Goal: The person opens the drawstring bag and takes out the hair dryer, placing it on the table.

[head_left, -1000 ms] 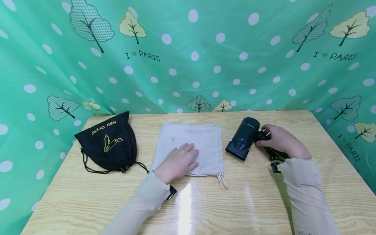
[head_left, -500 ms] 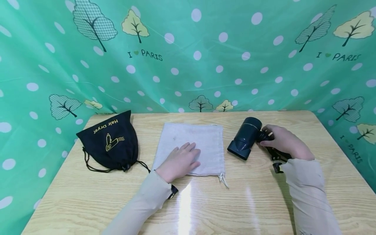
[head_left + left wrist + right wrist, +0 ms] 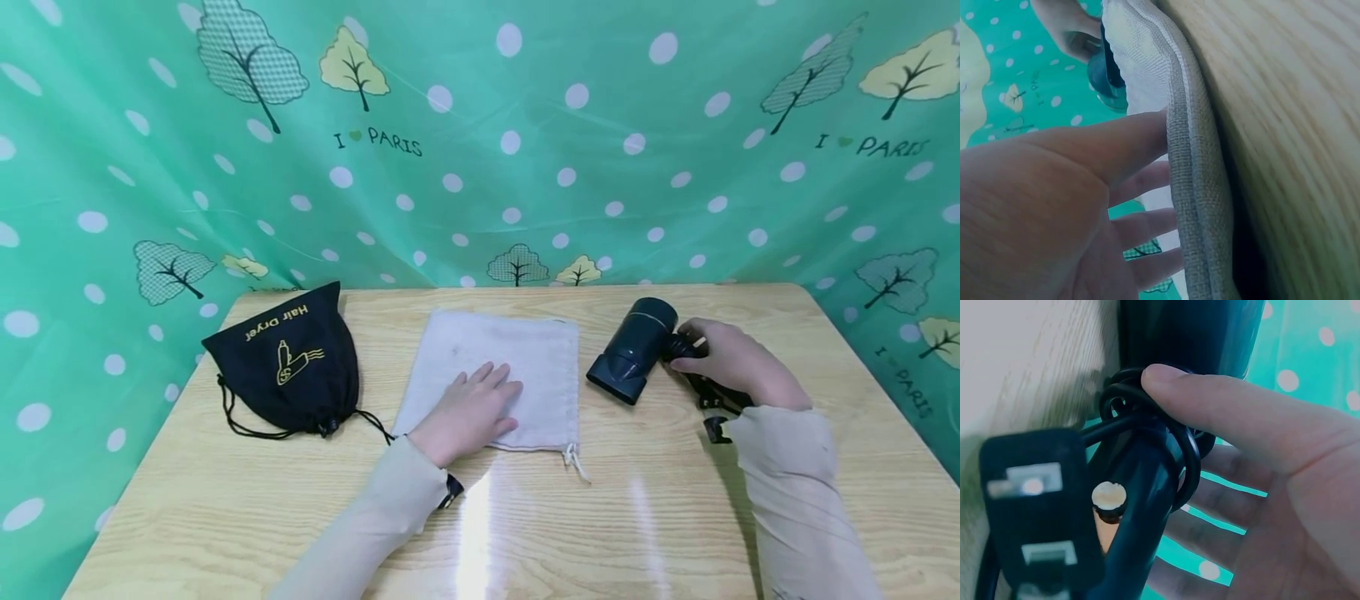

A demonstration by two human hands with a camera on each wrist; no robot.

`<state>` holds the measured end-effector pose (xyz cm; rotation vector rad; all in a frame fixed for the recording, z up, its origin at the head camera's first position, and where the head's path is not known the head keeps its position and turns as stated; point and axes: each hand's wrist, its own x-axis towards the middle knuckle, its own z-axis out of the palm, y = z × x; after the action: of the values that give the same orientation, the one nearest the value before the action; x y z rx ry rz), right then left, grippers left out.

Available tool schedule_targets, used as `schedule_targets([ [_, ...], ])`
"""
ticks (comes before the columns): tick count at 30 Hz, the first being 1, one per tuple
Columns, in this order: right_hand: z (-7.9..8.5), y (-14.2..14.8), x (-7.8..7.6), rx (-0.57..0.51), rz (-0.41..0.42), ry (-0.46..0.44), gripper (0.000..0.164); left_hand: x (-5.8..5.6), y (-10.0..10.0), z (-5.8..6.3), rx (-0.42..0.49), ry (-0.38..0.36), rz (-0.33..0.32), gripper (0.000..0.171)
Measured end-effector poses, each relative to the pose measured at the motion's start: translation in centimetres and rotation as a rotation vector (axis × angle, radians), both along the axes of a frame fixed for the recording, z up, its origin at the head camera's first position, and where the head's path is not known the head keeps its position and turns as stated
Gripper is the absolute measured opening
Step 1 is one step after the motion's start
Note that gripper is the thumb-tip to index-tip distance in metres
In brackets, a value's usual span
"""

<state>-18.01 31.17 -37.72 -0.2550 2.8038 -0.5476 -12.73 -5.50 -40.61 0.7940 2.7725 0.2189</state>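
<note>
My left hand [image 3: 468, 417] rests on a light grey drawstring cloth bag [image 3: 525, 350] lying flat mid-table. Its fingers are spread and straight, and in the left wrist view the thumb touches the bag's double-layered edge [image 3: 1194, 162]. On the right, a dark hair dryer [image 3: 633, 346] lies with its wide nozzle towards me. My right hand [image 3: 731, 358] grips its handle [image 3: 1141, 500], around which the black cord [image 3: 1188, 459] is wound. In the right wrist view the thumb presses on the cord coils, the fingers lie behind the handle, and a plug [image 3: 1041, 506] shows nearby.
A black drawstring pouch [image 3: 300, 367] marked "Hair Dryer" lies on the left of the wooden table [image 3: 562, 533], its cord reaching towards the cloth bag. A green patterned curtain [image 3: 465, 125] hangs behind the table and along both sides.
The whole scene has shifted slightly to the right in the head view. Both hands, the cloth bag and the hair dryer keep the same places on the table.
</note>
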Motion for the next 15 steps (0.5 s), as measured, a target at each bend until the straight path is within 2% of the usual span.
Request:
schedule_targets([
  [7,-0.21,0.28,0.11,-0.001,-0.028,0.015,0.059,-0.15,-0.03,-0.12,0.002,-0.002,-0.014,0.056],
  [15,-0.25,0.78,0.03,0.017,-0.099,0.017,0.058,-0.35,-0.32,-0.24,0.020,-0.020,-0.040,0.058],
])
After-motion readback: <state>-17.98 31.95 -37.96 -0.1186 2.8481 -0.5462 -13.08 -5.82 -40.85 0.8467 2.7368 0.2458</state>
